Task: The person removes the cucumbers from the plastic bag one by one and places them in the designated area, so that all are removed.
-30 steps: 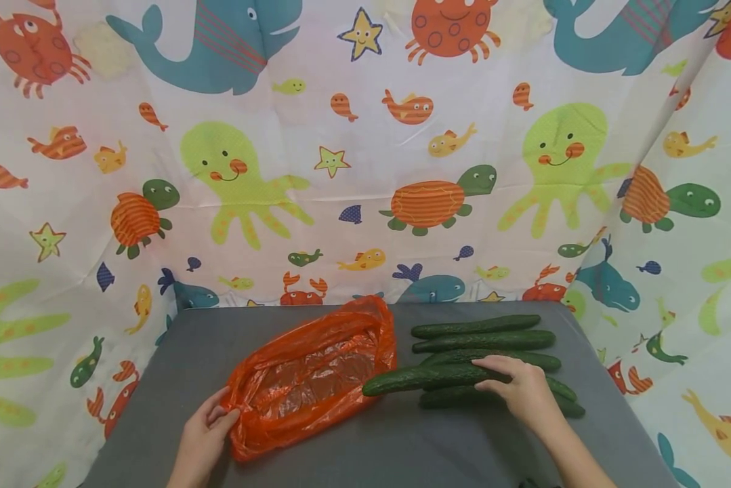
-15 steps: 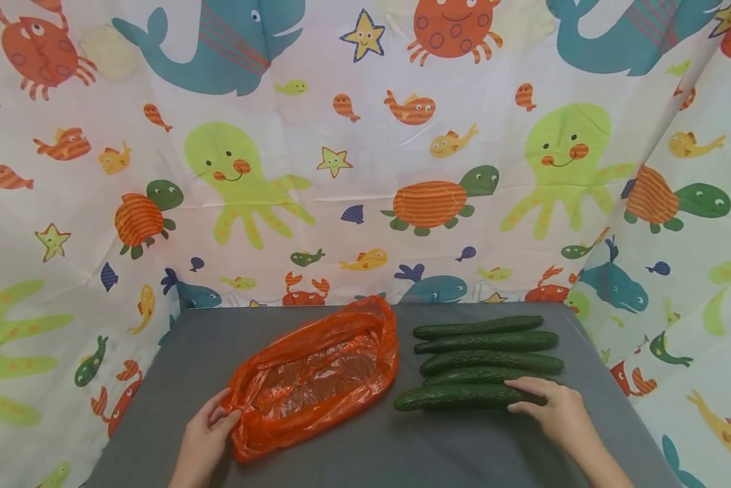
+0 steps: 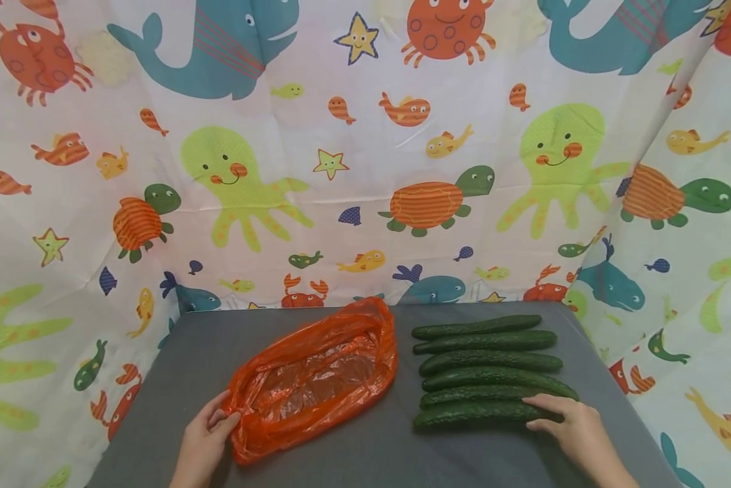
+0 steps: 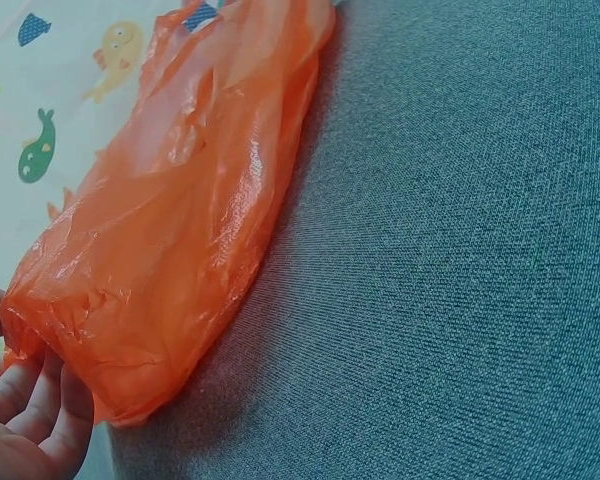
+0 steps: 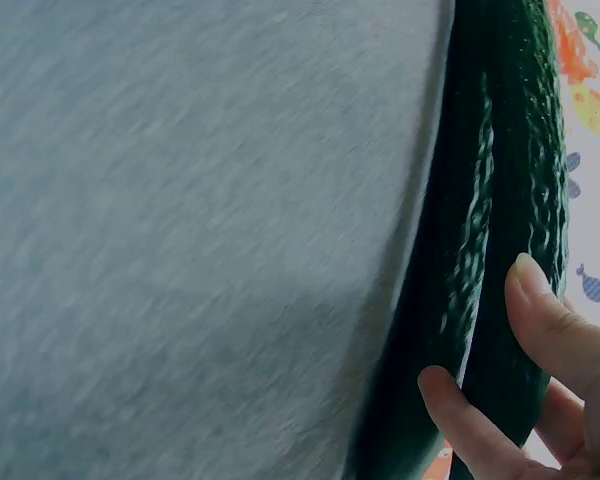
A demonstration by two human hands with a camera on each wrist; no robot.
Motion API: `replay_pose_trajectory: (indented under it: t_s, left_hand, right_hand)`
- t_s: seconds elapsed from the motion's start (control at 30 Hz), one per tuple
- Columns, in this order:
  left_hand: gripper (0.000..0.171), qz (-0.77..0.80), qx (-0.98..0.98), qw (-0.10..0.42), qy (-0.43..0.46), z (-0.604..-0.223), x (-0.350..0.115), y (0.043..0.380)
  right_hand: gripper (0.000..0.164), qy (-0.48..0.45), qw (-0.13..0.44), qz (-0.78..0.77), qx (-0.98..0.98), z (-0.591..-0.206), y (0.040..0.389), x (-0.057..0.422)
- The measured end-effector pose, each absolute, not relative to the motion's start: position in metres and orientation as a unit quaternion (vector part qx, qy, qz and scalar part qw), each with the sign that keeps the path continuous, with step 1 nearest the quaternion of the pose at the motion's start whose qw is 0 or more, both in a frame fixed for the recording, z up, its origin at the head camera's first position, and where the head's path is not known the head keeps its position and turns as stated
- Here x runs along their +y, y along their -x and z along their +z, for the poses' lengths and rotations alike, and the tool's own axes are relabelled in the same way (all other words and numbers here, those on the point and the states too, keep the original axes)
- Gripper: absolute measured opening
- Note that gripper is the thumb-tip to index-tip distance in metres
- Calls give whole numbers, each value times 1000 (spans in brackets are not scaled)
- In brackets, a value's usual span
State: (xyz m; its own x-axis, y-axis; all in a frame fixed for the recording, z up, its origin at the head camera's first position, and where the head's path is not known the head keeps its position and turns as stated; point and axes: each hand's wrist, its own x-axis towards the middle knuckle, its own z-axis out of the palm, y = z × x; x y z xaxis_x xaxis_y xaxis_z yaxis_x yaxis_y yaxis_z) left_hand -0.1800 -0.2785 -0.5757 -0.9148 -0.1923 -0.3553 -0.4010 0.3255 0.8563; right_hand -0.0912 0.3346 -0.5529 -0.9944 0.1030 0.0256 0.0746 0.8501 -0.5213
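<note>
My left hand [image 3: 203, 440] pinches the near left end of an orange plastic bag [image 3: 307, 437]; its mouth gapes upward on the table. In the left wrist view, the fingers [image 4: 40, 400] are curled at the crumpled edge of the bag [image 4: 170, 290]. On the right, my right hand [image 3: 575, 434] holds the right end of the nearest dark green cucumber [image 3: 463, 415], which lies at the front of a row. Thumb and fingers straddle that cucumber [image 5: 470, 250] in the right wrist view, and a second cucumber [image 5: 530, 170] lies right alongside.
Several more cucumbers [image 3: 487, 341] lie roughly parallel behind the held one, to the right of the bag. A grey cloth [image 3: 365, 461] covers the table. A curtain [image 3: 365, 224] printed with sea animals hangs behind and along both sides.
The right hand has brought the cucumber from above the row, nearer and rightward, down to the row's front. The left hand and bag have stayed nearly still.
</note>
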Motion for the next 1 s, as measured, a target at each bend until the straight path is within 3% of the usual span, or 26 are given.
replay_pose_trajectory:
  t_s: [0.37,0.63,0.87,1.0]
  left_hand:
    - [59,543,811,104,191,-574,-279,179]
    - [61,541,812,110,188,-574,-280,179]
    - [62,537,814,118,188,-573,-279,178]
    - [61,536,821,105,167,-572,-280,174]
  right_hand:
    - [39,59,7,251,-966,-564,89,343]
    - [39,40,92,199,-975,-579,85,337]
    - [44,45,70,198,-977,-583,86,340]
    - [48,30,96,200,-975,-586,84,340]
